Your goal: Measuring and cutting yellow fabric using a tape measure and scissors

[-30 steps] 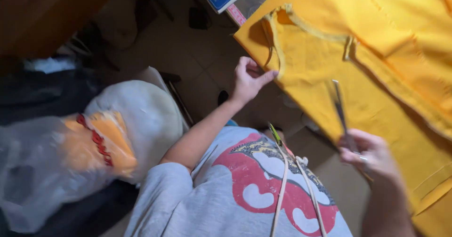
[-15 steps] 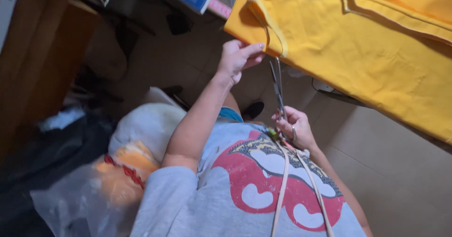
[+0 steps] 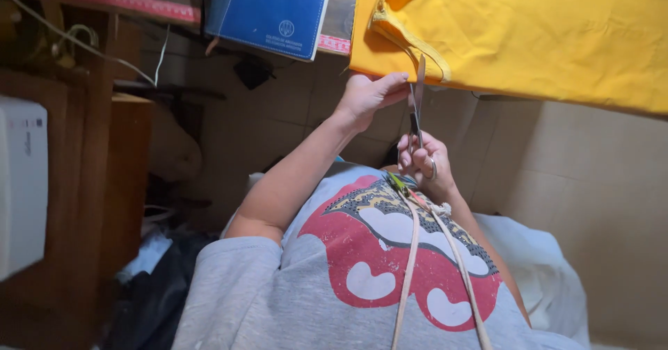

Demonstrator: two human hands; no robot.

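Observation:
A yellow garment with piped edges lies on the table edge above me. My left hand pinches the garment's lower hem near its corner. My right hand grips a pair of metal scissors, fingers through the handles, blades pointing up at the hem beside my left thumb. A tape measure hangs down over my grey printed shirt.
A blue notebook lies at the table edge left of the garment. A wooden cabinet and a white box stand at the left. Dark bags lie on the tiled floor below.
The view has shifted and come closer. My right hand has brought the scissors up from near my chest to the garment's hem, close beside my left hand, which keeps hold of the fabric.

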